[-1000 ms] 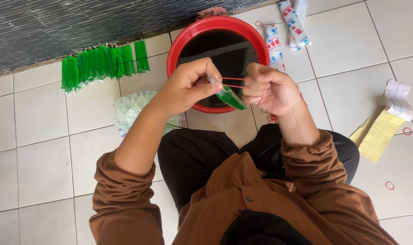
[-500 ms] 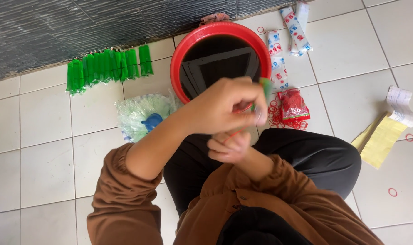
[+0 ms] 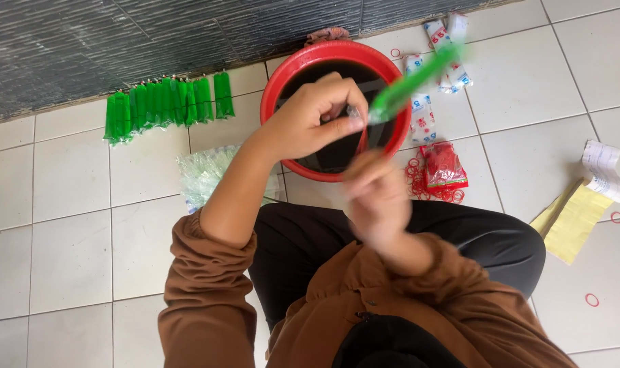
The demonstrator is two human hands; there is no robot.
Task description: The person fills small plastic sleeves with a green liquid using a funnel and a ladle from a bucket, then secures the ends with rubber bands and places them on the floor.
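Left hand [image 3: 310, 123] pinches green packet [image 3: 409, 85] end above red basin [image 3: 282, 82]; right hand [image 3: 374, 197] blurred below, grip indiscernible.

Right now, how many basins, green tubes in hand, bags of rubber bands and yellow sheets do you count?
Red basin: 1
Green tube in left hand: 1
Red bag of rubber bands: 1
Yellow paper sheet: 1
Total: 4

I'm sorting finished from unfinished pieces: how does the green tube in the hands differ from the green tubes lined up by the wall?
The held green tube is single, lifted above the red basin and slanted; the row of green tubes lies flat on the tiled floor, side by side. The held one is motion-blurred, pinched by the left hand; the row is sharp and untouched. Both are slim and bright green.
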